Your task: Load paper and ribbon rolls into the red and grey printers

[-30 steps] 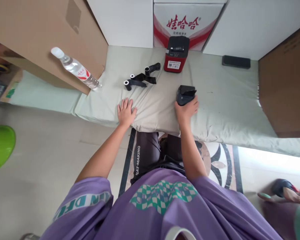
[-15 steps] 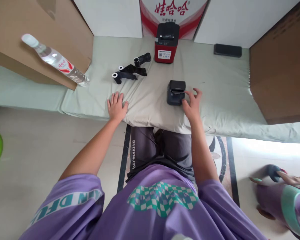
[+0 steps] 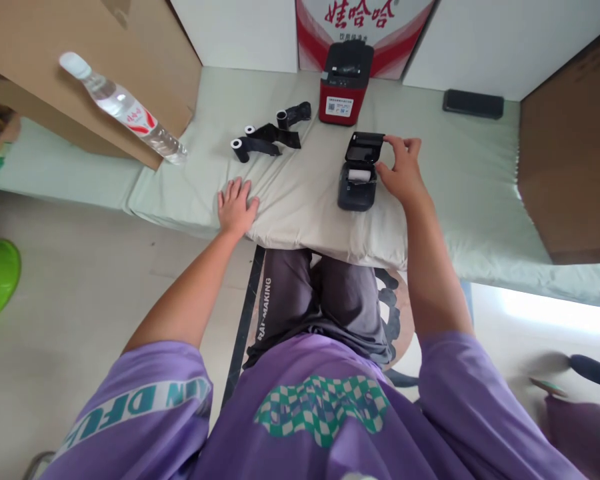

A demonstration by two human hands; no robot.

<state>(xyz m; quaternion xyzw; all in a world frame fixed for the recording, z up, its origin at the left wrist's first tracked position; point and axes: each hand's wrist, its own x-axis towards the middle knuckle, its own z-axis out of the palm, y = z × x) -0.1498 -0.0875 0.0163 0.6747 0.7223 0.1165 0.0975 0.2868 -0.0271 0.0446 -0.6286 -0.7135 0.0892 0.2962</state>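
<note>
Small black printer: lies on the pale green mattress, near its front edge, ahead of the person's lap. Long axis runs roughly 6 to 12 o'clock, tipped slightly toward 1 o'clock.
Printer lid: swung open at the 12 o'clock end, inner face turned up; a white paper roll shows in the bay just below the hinge.
Right hand: at 3 o'clock of the printer; fingertips rest on the right upper corner of the open lid, fingers curled, not closed around the body.
Left hand: flat, fingers spread, palm down on the mattress edge at 9 o'clock of the printer, well apart from it, holding nothing.
Hands relative to each other: well apart, printer between them, nearer the right.
Black ribbon rolls: three, loose tails, at 11 o'clock of the printer, beyond the left hand.
Red and black printer: upright at 12 o'clock, against a printed carton.
Water bottle: leaning on a cardboard box at 10 o'clock.
Black phone: flat on the mattress at 2 o'clock.
</note>
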